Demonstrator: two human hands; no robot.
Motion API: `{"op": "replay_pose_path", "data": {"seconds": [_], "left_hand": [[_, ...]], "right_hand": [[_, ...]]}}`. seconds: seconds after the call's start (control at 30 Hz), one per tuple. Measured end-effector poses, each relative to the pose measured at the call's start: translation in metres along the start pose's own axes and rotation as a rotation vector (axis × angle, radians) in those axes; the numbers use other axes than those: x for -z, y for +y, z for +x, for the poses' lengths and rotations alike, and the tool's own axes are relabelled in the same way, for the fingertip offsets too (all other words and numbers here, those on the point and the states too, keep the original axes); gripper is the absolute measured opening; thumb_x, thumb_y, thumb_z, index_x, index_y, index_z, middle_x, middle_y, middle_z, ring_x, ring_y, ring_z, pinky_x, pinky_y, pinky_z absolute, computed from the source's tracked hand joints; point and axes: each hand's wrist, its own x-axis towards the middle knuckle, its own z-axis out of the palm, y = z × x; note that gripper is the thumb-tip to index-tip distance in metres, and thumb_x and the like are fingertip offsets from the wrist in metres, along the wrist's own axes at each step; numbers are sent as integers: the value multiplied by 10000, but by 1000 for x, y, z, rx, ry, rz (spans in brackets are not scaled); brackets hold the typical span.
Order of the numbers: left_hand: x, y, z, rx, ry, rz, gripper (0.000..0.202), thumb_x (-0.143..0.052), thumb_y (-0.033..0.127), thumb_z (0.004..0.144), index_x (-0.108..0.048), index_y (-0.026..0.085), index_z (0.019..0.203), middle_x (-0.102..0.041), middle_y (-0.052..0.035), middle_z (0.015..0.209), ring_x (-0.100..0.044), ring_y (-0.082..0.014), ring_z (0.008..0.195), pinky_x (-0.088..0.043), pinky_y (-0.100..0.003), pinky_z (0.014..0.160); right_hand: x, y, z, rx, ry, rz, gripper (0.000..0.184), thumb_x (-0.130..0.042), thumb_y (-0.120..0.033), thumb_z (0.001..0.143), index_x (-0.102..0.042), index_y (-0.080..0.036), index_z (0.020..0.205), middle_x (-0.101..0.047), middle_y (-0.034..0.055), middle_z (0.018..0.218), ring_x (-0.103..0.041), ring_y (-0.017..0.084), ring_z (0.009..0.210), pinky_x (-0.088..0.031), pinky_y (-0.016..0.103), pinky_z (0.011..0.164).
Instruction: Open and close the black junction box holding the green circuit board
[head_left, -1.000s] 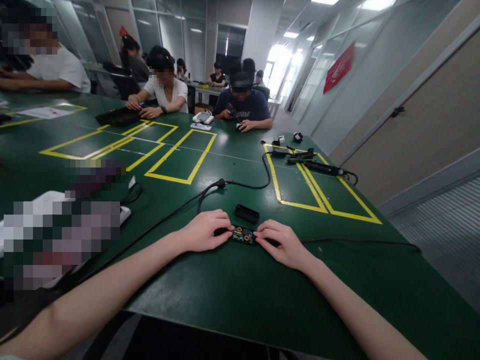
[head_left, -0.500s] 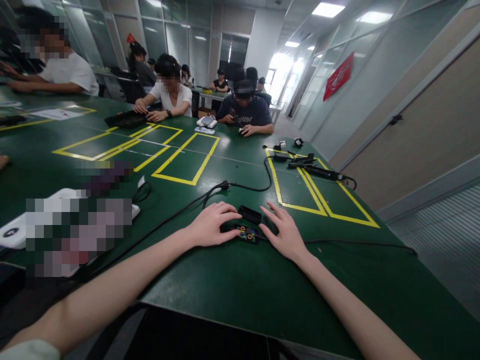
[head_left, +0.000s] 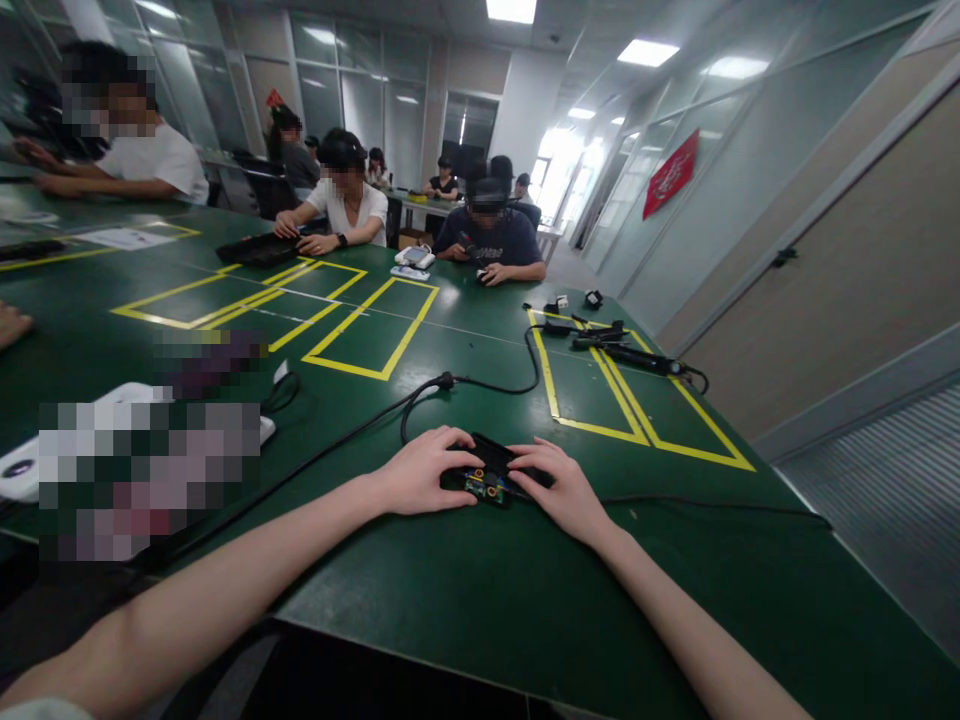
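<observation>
Between my hands lies a small green circuit board [head_left: 475,487] with copper-coloured ring coils. Just behind it is a black plastic casing half [head_left: 489,450], open side up and slightly tilted. My left hand [head_left: 420,472] has its fingers curled at the left end of the casing half, its thumb beside the board. At the right end, my right hand [head_left: 564,488] pinches the casing half between thumb and fingers. The fingertips partly hide both ends. A black cable [head_left: 675,499] runs off to the right from beneath my right hand.
A black cord with a plug [head_left: 445,381] crosses the green table [head_left: 360,570]. Black hair-straightener-like tools [head_left: 637,358] lie at back right among yellow tape outlines. Blurred-out items and a white device [head_left: 22,468] sit at left. Several co-workers sit across the table.
Both hands have closed in from beside the parts. My fingers now touch the black casing half, which has come nearer the circuit board and tilted.
</observation>
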Motion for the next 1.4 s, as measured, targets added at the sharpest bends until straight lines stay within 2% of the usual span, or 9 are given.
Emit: {"op": "replay_pose_path", "data": {"seconds": [0.23, 0.4, 0.6, 0.7, 0.83, 0.93, 1.1, 1.23, 1.4], "left_hand": [[6, 7, 0, -27, -26, -18, 361, -845, 348, 840, -741, 217, 1161, -736, -69, 1108, -655, -248, 1042, -505, -379, 940], [8, 6, 0, -60, -40, 5, 325, -825, 365, 862, -748, 207, 1136, -769, -71, 1114, -655, -250, 1047, -496, -380, 911], [7, 11, -2, -173, 13, 88, 381, -720, 331, 937, -673, 207, 1294, -745, -104, 1170, -638, -268, 1112, -513, -422, 978], [7, 13, -2, -163, 60, 98, 477, -725, 296, 915, -601, 209, 1368, -676, -129, 1270, -625, -287, 1180, -521, -447, 1031], [7, 12, -2, -102, 60, 17, 660, -802, 300, 848, -524, 225, 1442, -562, -160, 1485, -556, -325, 1352, -487, -481, 1118], [7, 10, -1, -108, -21, -104, 508, -756, 283, 893, -591, 238, 1372, -664, -114, 1384, -660, -263, 1236, -525, -397, 1067], [6, 10, -1, -95, -30, -144, 272, -715, 253, 896, -680, 216, 1163, -719, -80, 1236, -716, -221, 1077, -553, -319, 963], [7, 13, 0, -71, -27, -152, 258, -715, 241, 865, -666, 209, 1117, -717, -69, 1164, -712, -216, 1034, -551, -300, 923], [9, 13, 0, -57, -10, -216, 274, -702, 233, 857, -650, 204, 1125, -698, -75, 1163, -700, -208, 1026, -551, -288, 883]], "right_hand": [[-2, -19, 3, -79, 46, 254, 156, -642, -206, 948, -738, -229, 1068, -749, 90, 1121, -727, 222, 1017, -610, 407, 932], [-3, -21, 1, -220, -49, 295, 417, -636, -239, 931, -672, -244, 1347, -769, 79, 1143, -712, 193, 870, -629, 359, 787], [2, -25, 0, -285, -57, 303, 322, -638, -301, 939, -772, -242, 1226, -798, 48, 977, -714, 208, 791, -628, 376, 754], [6, -29, -1, -297, -67, 373, 312, -673, -325, 921, -783, -240, 1201, -799, 37, 936, -732, 213, 796, -640, 378, 762], [10, -33, -1, -203, -65, 469, 250, -672, -226, 883, -781, -238, 1108, -783, 77, 1167, -744, 252, 1070, -616, 426, 945], [12, -37, -1, -76, -117, 443, 311, -654, -112, 818, -746, -244, 1084, -741, 96, 1269, -704, 266, 1188, -568, 463, 1030], [12, -42, -1, 35, -206, 334, 348, -729, -112, 793, -694, -253, 1109, -697, 111, 1332, -682, 272, 1228, -549, 462, 1055], [7, -40, -3, 35, -165, 246, 246, -715, -160, 868, -682, -254, 1093, -722, 111, 1288, -702, 267, 1198, -570, 456, 1032], [2, -36, -7, 50, -148, 187, 266, -713, -191, 904, -697, -257, 1161, -750, 93, 1272, -733, 255, 1156, -597, 433, 1018]]}}
